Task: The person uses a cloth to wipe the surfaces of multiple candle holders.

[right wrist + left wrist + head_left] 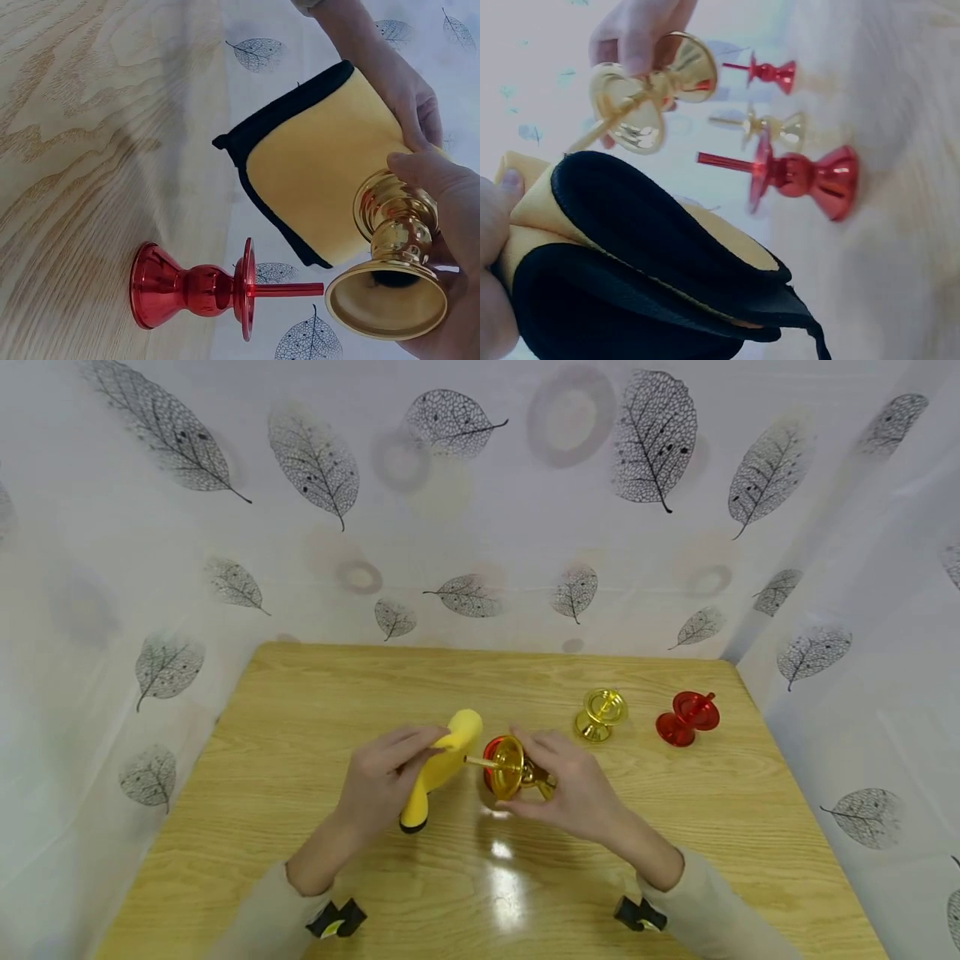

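My left hand (378, 785) grips a soft yellow pouch (444, 764), whose black-trimmed opening and dark inside (630, 217) show in the left wrist view. My right hand (567, 781) holds a shiny gold candlestick (401, 240), tilted so that its spike points left toward the pouch. Whether the spike's tip touches the pouch I cannot tell. Below and behind the gold candlestick a red candlestick (202, 289) stands upright on the table; from the head view it is mostly hidden.
Toward the back right of the wooden table (337, 685) stand a second gold candlestick (597, 714) and a second red one (686, 718). A white curtain (480, 527) with a leaf print hangs behind the table and along its sides.
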`<action>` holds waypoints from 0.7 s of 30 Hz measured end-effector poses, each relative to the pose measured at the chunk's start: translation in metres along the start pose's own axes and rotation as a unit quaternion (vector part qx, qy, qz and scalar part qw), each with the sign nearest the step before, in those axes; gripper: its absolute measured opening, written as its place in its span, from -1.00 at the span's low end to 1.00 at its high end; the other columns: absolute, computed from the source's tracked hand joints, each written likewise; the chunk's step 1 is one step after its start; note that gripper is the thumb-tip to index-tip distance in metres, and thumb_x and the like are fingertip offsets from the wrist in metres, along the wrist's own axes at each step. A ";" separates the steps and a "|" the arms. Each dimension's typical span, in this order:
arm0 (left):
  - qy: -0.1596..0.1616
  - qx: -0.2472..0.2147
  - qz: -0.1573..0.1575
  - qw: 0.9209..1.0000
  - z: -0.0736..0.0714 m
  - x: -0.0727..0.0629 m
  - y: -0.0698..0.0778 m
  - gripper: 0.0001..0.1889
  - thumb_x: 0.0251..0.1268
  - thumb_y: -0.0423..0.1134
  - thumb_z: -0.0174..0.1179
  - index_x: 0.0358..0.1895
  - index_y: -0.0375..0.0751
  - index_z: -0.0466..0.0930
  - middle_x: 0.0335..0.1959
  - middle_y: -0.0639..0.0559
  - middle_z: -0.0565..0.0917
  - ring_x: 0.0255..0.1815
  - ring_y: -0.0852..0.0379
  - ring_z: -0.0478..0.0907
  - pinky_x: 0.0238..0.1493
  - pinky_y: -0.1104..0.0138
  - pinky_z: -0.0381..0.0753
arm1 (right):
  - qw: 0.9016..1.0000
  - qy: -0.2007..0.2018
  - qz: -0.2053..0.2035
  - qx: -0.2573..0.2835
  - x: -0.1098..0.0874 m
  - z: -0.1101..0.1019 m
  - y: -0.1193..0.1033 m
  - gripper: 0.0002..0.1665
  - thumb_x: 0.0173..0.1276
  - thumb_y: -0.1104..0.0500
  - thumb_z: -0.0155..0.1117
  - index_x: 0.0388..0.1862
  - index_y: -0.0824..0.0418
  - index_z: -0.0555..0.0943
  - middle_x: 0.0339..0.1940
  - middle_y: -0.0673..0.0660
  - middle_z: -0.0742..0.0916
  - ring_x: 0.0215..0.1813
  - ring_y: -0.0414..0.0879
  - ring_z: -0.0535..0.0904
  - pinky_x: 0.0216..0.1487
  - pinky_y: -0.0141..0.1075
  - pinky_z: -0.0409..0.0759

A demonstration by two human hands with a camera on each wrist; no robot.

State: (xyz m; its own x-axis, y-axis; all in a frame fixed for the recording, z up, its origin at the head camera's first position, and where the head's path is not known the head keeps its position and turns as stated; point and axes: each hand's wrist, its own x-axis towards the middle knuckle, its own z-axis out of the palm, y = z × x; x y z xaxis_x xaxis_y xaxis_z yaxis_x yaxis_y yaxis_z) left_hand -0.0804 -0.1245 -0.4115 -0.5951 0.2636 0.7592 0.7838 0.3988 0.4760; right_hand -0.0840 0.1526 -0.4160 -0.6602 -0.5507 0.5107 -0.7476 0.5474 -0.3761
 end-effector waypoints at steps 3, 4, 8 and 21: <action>-0.016 0.003 0.035 0.999 0.003 0.007 0.002 -0.76 0.57 -0.25 0.20 -0.05 -0.35 0.80 -0.18 -0.18 0.84 -0.20 -0.08 0.84 -0.09 0.40 0.83 | 1.000 -0.002 -0.020 -0.017 0.001 0.000 0.001 0.15 -0.12 -0.06 0.83 0.43 0.38 0.55 -0.02 0.18 0.82 -0.06 -0.03 0.74 -0.15 -0.27 0.78; -0.024 0.010 0.050 0.998 0.005 0.009 0.002 -0.69 0.61 -0.19 0.14 -0.05 -0.35 0.80 -0.18 -0.18 0.84 -0.19 -0.08 0.84 -0.08 0.37 0.83 | 1.000 -0.002 -0.023 -0.018 0.002 0.000 0.001 0.15 -0.11 -0.07 0.82 0.43 0.37 0.55 -0.02 0.18 0.82 -0.07 -0.04 0.74 -0.16 -0.27 0.77; -0.068 0.036 0.090 0.993 0.012 0.012 0.006 -0.68 0.63 -0.19 0.11 -0.01 -0.34 0.79 -0.14 -0.18 0.84 -0.15 -0.04 0.84 -0.05 0.34 0.84 | 0.999 0.001 -0.031 -0.020 0.004 0.002 0.000 0.14 -0.09 -0.10 0.82 0.42 0.37 0.56 -0.03 0.16 0.82 -0.09 -0.06 0.73 -0.19 -0.30 0.76; -0.180 0.067 0.140 0.971 0.017 0.019 0.013 -0.67 0.13 -0.53 0.48 -0.02 -0.23 0.79 -0.06 -0.02 0.82 -0.02 0.07 0.80 0.14 0.38 0.79 | 0.993 0.013 -0.094 -0.068 0.009 0.008 0.003 0.06 -0.15 -0.14 0.81 0.31 0.35 0.65 -0.09 0.10 0.83 -0.16 -0.10 0.71 -0.16 -0.28 0.74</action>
State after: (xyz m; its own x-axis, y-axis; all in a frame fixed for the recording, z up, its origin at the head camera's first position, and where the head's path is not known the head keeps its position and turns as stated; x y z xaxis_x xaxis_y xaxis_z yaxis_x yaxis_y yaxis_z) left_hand -0.0846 -0.0995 -0.3983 -0.4050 0.6582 0.6346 0.9079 0.3715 0.1941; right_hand -0.0924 0.1439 -0.4188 -0.5071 -0.6361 0.5815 -0.8392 0.5183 -0.1648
